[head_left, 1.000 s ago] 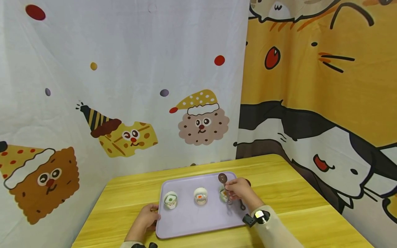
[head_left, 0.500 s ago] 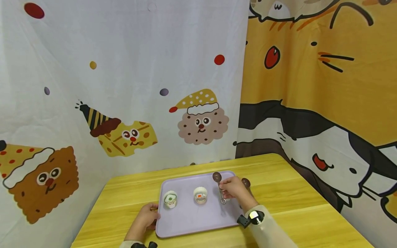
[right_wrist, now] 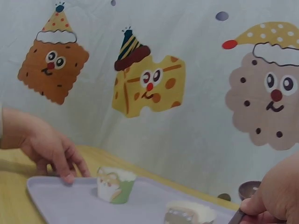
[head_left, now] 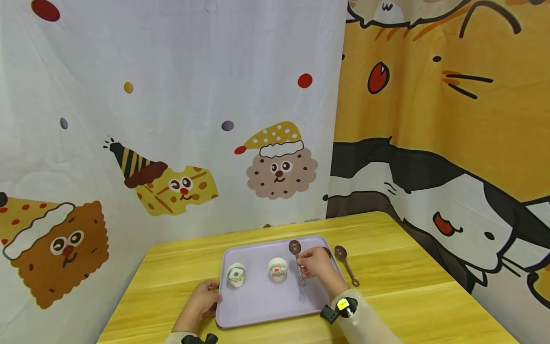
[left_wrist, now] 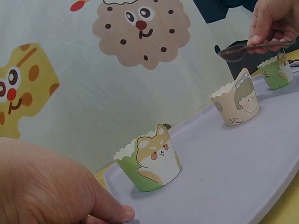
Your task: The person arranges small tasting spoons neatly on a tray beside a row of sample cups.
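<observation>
My right hand (head_left: 319,265) pinches a brown spoon (head_left: 295,247) by its handle, bowl pointing away from me, over the right half of a lilac tray (head_left: 266,306). At the tray's left edge my left hand (head_left: 204,300) grips the rim, thumb on top. On the tray stand three paper cupcake cups in a row: a green one with a dog print (left_wrist: 152,161), a beige one with a girl print (left_wrist: 238,101) in the middle, and another green cup (left_wrist: 276,74) farthest right. My right hand hides that last cup in the head view. The spoon is up above the cups in the left wrist view.
On the yellow wood-grain table (head_left: 395,286), a second brown spoon (head_left: 346,264) lies right of the tray. Part of another brown spoon (head_left: 328,251) shows behind my right hand. Cartoon-printed curtains (head_left: 172,71) hang behind the table and along its right side.
My right hand has moved left with the spoon, from over the right cup to between it and the middle cup. A spoon on the table is uncovered. My left hand stays at the tray.
</observation>
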Tool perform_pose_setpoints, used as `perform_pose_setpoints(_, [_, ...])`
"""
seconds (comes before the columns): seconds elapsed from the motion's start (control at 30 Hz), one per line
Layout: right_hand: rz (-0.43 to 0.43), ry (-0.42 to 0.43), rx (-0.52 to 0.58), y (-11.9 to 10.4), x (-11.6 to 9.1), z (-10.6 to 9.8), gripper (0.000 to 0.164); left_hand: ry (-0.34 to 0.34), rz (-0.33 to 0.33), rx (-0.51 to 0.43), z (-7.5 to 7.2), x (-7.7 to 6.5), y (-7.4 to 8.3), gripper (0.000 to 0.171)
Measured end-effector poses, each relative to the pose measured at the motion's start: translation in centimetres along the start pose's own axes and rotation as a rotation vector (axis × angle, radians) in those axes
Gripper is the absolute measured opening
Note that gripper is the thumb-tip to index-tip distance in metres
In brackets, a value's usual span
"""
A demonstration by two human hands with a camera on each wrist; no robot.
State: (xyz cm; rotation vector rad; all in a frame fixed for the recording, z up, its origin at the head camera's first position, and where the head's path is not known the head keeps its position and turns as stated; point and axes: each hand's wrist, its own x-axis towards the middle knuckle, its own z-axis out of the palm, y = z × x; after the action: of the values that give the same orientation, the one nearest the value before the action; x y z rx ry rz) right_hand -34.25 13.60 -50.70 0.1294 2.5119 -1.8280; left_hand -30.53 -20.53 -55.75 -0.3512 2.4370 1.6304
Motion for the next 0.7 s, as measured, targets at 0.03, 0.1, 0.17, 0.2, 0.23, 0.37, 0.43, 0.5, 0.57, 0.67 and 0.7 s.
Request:
perform_pose_setpoints(0.03, [-0.005, 0.003, -0.011, 0.1, 0.0, 0.2, 0.012, 0.0, -0.001, 0.002, 0.0, 0.0, 0.0, 0.042])
perform_pose_setpoints(0.1, [-0.025, 0.018, -0.041, 0.3, -0.2, 0.6, 0.012, 0.0, -0.002, 0.005, -0.1, 0.0, 0.0, 0.042])
perform_pose_setpoints(0.17, [-0.059, 0.032, -0.082, 0.4, -0.4, 1.0, 0.011, 0.0, -0.002, 0.01, -0.1, 0.0, 0.0, 0.042])
perform_pose_setpoints(0.2, [-0.081, 0.044, -0.116, 0.5, -0.5, 1.2, 0.011, 0.001, -0.003, 0.012, -0.1, -0.1, 0.1, 0.043])
perform_pose_setpoints(0.23, [-0.099, 0.058, -0.151, 0.6, -0.6, 1.4, 0.01, 0.0, -0.004, 0.014, -0.1, -0.1, 0.1, 0.043])
perform_pose_setpoints(0.37, [-0.183, 0.146, -0.319, 1.0, -0.8, 2.0, 0.005, -0.001, -0.007, 0.021, -0.1, -0.1, 0.2, 0.043])
perform_pose_setpoints(0.43, [-0.234, 0.201, -0.405, 1.2, -0.9, 2.4, 0.003, -0.002, -0.002, 0.022, -0.1, -0.2, 0.2, 0.043])
perform_pose_setpoints(0.5, [-0.282, 0.254, -0.479, 1.4, -0.8, 2.7, 0.005, 0.0, 0.006, 0.02, -0.1, -0.2, 0.2, 0.043])
perform_pose_setpoints(0.57, [-0.309, 0.287, -0.529, 1.6, -0.8, 3.0, 0.008, 0.0, 0.019, 0.017, 0.0, -0.2, 0.1, 0.043])
perform_pose_setpoints(0.67, [-0.306, 0.288, -0.563, 1.7, -1.0, 3.3, 0.012, 0.005, 0.026, 0.014, 0.0, -0.3, 0.1, 0.043])
perform_pose_setpoints(0.7, [-0.302, 0.282, -0.57, 1.7, -1.0, 3.5, 0.012, 0.006, 0.027, 0.016, 0.0, -0.3, 0.1, 0.043])
